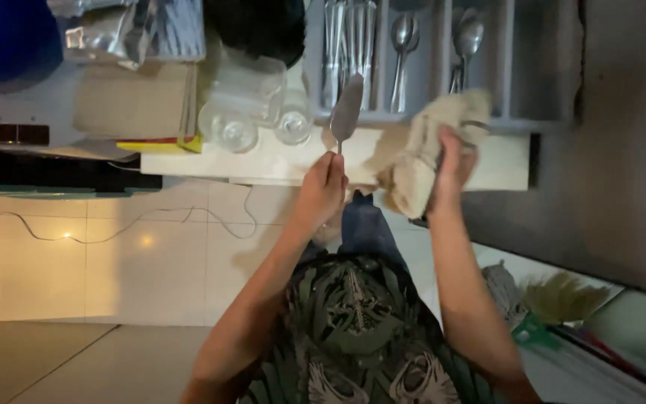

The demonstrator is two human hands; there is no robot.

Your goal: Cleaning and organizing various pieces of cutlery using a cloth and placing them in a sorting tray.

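Home kitchen: cutlery tray [521, 67] of spoons [401, 37], glass jars [244, 112], tiled floor [114, 254].

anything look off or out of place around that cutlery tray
Nothing much stands out. The cutlery tray is orderly, with spoons sorted in its slots. The left hand holds a flat server, the right hand a beige cloth. No spills or damage show.

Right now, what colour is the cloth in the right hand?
Beige, plain; the cloth bunched in the right hand shows best in the head view.
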